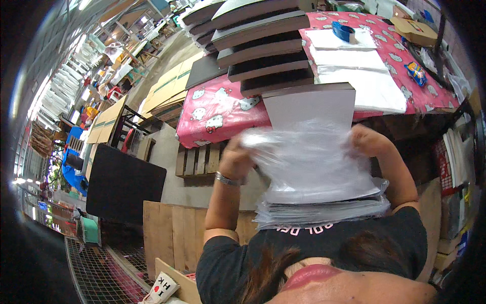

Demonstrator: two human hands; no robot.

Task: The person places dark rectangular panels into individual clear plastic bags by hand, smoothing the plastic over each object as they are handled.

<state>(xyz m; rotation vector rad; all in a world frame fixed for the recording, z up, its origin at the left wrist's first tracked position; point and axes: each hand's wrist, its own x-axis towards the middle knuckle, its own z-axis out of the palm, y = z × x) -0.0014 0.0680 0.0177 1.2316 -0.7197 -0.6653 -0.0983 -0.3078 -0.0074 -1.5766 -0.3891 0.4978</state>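
A clear plastic bag [309, 152] stretches between my two hands. My left hand [235, 158], slightly blurred and with a metal watch band at the wrist, is closed on the bag's left edge. Opposite it, my right hand [368, 141] pinches the right edge. Behind the bag's upper edge a white flat panel [310, 105] with a dark top edge stands upright; whether its lower part is inside the bag cannot be made out. Close to my body lies a stack of plastic-covered flat pieces [324, 215], directly below the bag.
Dark-topped panels [271, 53] rise in a tall pile on the pink-clothed table [217, 115]. White sheets [367, 91], a blue tape roll [343, 32] and a colourful packet [415, 74] lie right. Leftward are cardboard stacks [169, 83], a black board [126, 182] and a wooden panel [174, 235].
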